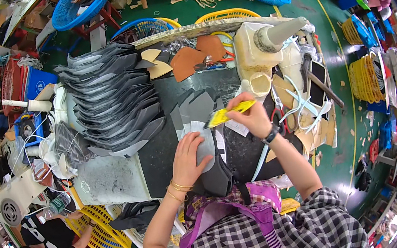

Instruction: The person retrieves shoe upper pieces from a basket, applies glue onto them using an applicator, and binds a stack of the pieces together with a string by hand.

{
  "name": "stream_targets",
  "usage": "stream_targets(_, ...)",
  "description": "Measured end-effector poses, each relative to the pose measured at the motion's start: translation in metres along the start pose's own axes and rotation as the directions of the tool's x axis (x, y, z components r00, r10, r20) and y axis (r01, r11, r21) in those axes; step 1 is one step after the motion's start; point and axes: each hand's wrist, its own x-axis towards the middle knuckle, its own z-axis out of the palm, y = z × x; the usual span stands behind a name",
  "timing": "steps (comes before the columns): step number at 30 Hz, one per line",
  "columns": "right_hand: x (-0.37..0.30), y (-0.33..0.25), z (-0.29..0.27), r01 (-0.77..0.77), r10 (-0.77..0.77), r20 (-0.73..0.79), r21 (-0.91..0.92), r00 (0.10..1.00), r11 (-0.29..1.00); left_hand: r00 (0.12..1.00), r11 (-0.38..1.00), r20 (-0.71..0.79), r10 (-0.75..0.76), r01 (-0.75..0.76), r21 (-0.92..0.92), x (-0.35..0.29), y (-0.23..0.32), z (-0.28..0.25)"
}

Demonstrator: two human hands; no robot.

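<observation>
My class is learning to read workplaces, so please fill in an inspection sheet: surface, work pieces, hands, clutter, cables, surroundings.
Surface: dark worktop, with a smudged pale panel at left.
Work pieces: grey piece over dark pieces; long overlapping stack at upper left.
Hands: left hand on the grey piece; right hand holds a yellow brush, its bristles by that piece, contact unclear.
Clutter: scissors, hammer and pale strips at right.
Cables: thin white line at far left, cord or thread unclear.
Surroundings: green floor with scraps, yellow baskets, another person at lower left.
</observation>
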Motion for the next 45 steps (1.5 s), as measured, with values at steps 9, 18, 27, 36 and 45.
stream_targets(9,0.022,0.006,0.004,0.063,-0.076,-0.009,-0.464,0.997,0.884,0.988,0.986,0.013,-0.152,0.152,-0.067,-0.006,-0.004,-0.002)
stream_targets(18,0.051,-0.002,0.001,-0.029,0.119,0.138,-0.527,0.983,0.849,0.988,0.986,0.027,-0.149,0.151,-0.065,-0.007,-0.003,-0.004)
stream_targets(27,0.040,-0.030,0.035,-0.124,0.300,0.296,-0.493,0.907,0.861,0.984,0.939,0.041,-0.175,0.180,-0.293,-0.012,-0.022,-0.005)
stream_targets(36,0.006,0.025,0.003,-0.409,0.425,0.038,-0.200,0.905,0.890,0.988,0.964,-0.059,-0.140,0.122,-0.238,-0.022,-0.031,0.007)
stream_targets(45,0.009,-0.034,-0.093,-0.235,-0.167,-0.406,-0.766,0.898,0.598,0.990,0.978,-0.119,-0.076,0.051,-0.201,-0.025,-0.027,0.010)
